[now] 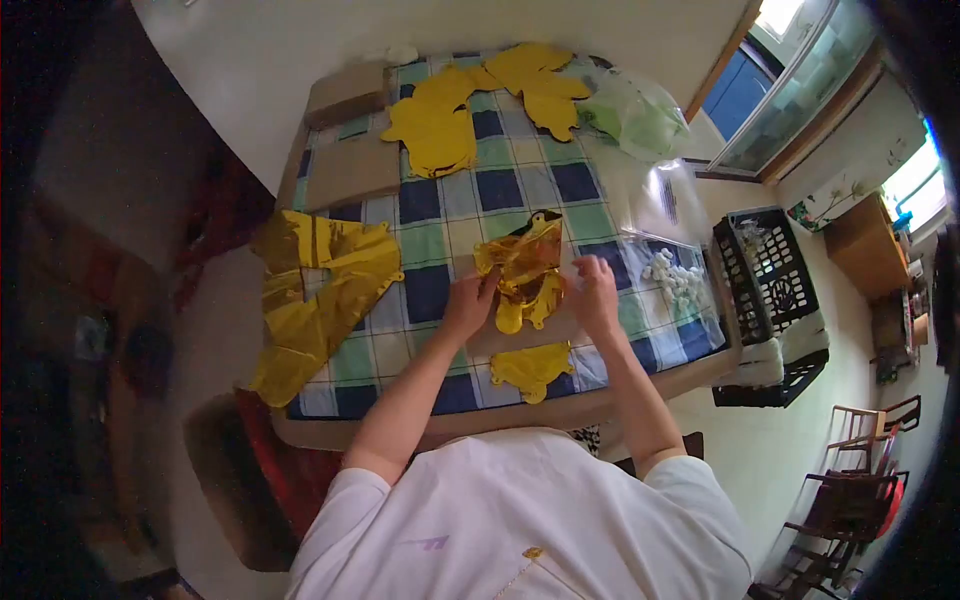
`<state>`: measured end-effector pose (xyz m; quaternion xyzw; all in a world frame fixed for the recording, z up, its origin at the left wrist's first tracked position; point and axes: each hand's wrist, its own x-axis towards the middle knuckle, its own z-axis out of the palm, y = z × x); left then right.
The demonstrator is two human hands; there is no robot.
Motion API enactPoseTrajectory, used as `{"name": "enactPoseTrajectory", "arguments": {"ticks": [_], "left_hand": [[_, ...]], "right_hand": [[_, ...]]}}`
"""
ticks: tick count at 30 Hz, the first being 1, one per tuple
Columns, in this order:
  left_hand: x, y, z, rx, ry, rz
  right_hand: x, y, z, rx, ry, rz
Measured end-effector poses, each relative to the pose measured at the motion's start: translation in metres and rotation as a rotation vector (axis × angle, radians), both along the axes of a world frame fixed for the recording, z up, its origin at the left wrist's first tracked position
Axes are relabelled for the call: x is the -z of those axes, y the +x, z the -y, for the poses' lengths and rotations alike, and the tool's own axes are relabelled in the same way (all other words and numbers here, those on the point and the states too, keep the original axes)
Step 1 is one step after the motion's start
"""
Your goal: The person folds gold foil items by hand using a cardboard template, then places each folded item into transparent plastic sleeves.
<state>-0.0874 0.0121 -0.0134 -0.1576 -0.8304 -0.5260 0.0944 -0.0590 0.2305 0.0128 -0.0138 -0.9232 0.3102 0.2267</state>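
Observation:
A crumpled gold foil balloon (527, 262), flat and shiny, lies in front of me on a cardboard piece, with a dark curved bit showing at its top. My left hand (472, 304) has its fingers closed on the balloon's left edge. On the other side, my right hand (596, 296) is raised beside the right edge, its fingers bent and apart; I see nothing in them. Closer to my body lies a smaller gold foil piece (533, 371). A large flat gold foil balloon (322, 300) hangs partly over the table's left edge.
More gold foil balloons (440, 135) lie at the far side of the checked tablecloth (425, 248). Cardboard boxes (350, 170) stand at the far left. A clear plastic bag (645, 125) and small white pieces (675, 285) are on the right, beside a black crate (765, 265).

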Motion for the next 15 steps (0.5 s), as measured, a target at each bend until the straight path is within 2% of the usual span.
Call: {"name": "enactPoseTrajectory", "arguments": {"ticks": [1, 3, 4, 7, 10, 13, 15], "left_hand": [[0.003, -0.001, 0.000, -0.004, 0.017, -0.055], [-0.003, 0.001, 0.003, -0.033, -0.107, 0.029], [-0.007, 0.003, 0.003, -0.046, -0.169, 0.072], [-0.006, 0.002, 0.003, -0.038, -0.133, 0.113], [-0.012, 0.003, 0.006, -0.023, -0.193, 0.119], [-0.016, 0.006, 0.003, -0.042, -0.153, 0.064], [-0.020, 0.009, 0.000, -0.035, -0.049, 0.057]], "right_hand": [[0.006, 0.005, 0.003, 0.029, 0.085, 0.029], [0.015, 0.013, 0.013, 0.090, 0.253, 0.086], [0.016, 0.012, 0.015, 0.066, 0.217, 0.180], [0.020, 0.008, 0.016, 0.013, 0.168, 0.203], [0.012, 0.007, 0.021, 0.089, 0.023, 0.234], [0.004, 0.012, 0.028, 0.133, 0.146, 0.231], [0.003, 0.012, 0.029, 0.064, 0.120, 0.230]]}}
